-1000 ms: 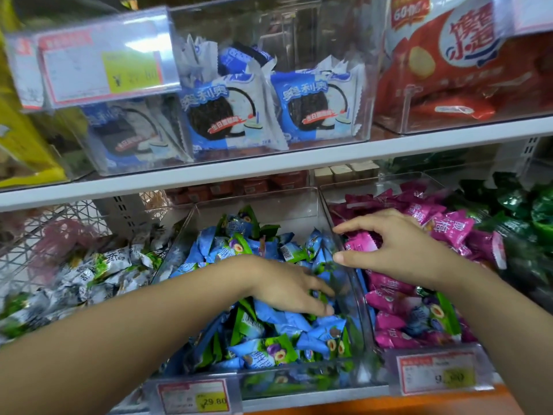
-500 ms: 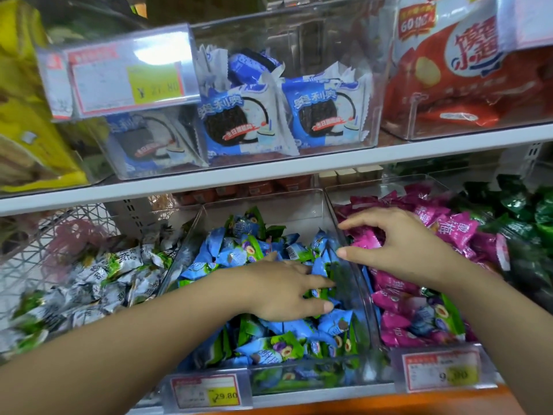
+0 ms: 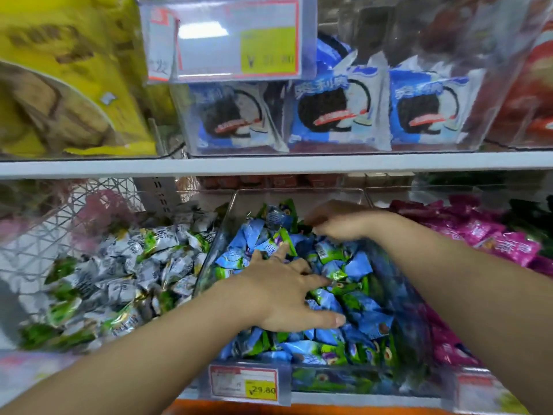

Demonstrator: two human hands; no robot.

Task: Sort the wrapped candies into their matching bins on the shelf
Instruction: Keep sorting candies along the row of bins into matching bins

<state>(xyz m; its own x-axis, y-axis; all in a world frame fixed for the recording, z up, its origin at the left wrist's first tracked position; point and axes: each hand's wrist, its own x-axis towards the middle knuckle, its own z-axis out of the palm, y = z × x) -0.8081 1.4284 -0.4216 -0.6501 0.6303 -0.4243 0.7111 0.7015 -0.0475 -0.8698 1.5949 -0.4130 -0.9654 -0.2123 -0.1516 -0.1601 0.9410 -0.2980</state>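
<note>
left hand (image 3: 287, 295) splayed on blue candies (image 3: 366, 322) | right hand (image 3: 338, 223) blurred, grip unclear | pink candies (image 3: 508, 244) right

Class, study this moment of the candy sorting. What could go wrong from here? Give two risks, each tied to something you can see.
1. The left hand lies spread on the heaped blue candies; a sweep could push some over the wall of the clear bin into the white-green candies.
2. The right hand is motion-blurred, so its grip cannot be judged; a candy might drop unnoticed.
</note>
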